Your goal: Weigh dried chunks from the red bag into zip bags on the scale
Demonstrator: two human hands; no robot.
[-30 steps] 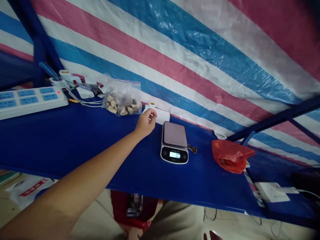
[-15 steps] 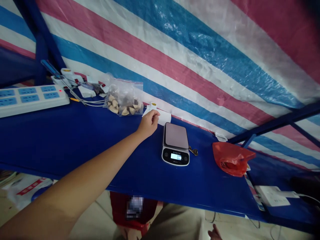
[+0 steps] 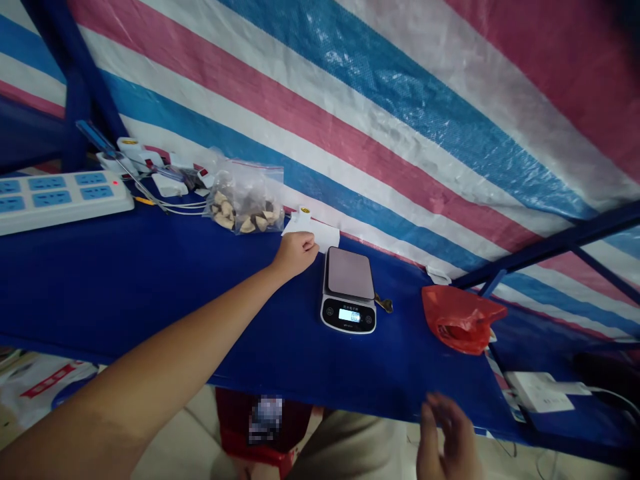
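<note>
My left hand (image 3: pixel 296 253) is closed at the front edge of a white sheet of paper (image 3: pixel 323 233). Its fingertips are hidden, so whether it grips anything I cannot make out. Just right of it stands a kitchen scale (image 3: pixel 350 275) with a lit display. A small metal spoon-like piece (image 3: pixel 385 304) lies against the scale's right side. My right hand (image 3: pixel 446 437), slightly blurred, is at the table's front edge, fingers apart and holding nothing.
Clear zip bags (image 3: pixel 257 207) of pale, dark-edged pieces sit behind my left hand. A white power strip (image 3: pixel 65 200) and cables lie far left. Toward the right are a red plastic bag (image 3: pixel 463 317) and a white box-shaped device (image 3: pixel 537 392). A striped sheet (image 3: pixel 350 120) hangs behind the blue table (image 3: pixel 165 267).
My left hand has drawn slightly toward me and curled more tightly. My right hand has risen from the bottom edge into fuller view. The paper and scale keep their places.
</note>
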